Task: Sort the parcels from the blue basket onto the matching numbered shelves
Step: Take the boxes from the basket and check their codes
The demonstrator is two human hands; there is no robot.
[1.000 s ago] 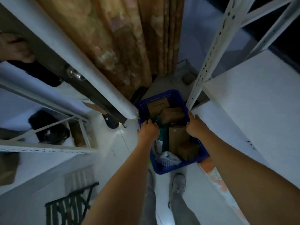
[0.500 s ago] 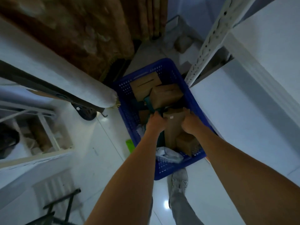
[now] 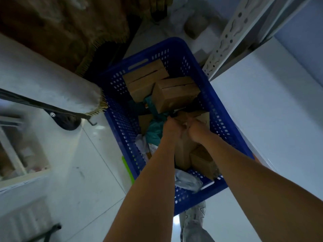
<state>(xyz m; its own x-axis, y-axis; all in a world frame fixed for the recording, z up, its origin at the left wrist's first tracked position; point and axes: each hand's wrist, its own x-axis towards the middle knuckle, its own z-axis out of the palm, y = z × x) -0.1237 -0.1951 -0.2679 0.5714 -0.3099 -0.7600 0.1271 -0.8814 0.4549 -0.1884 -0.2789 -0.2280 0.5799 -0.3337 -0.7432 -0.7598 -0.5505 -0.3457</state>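
Head view: left hand (image 3: 170, 127) and right hand (image 3: 196, 131) curl round a tall cardboard parcel (image 3: 183, 151) standing in the blue basket (image 3: 122, 119) on the floor; lifting it could topple the tilted box (image 3: 174, 95) just behind

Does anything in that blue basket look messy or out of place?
Somewhat. The cardboard boxes lie tilted across each other in the blue basket, over a crumpled teal bag. No visible damage.
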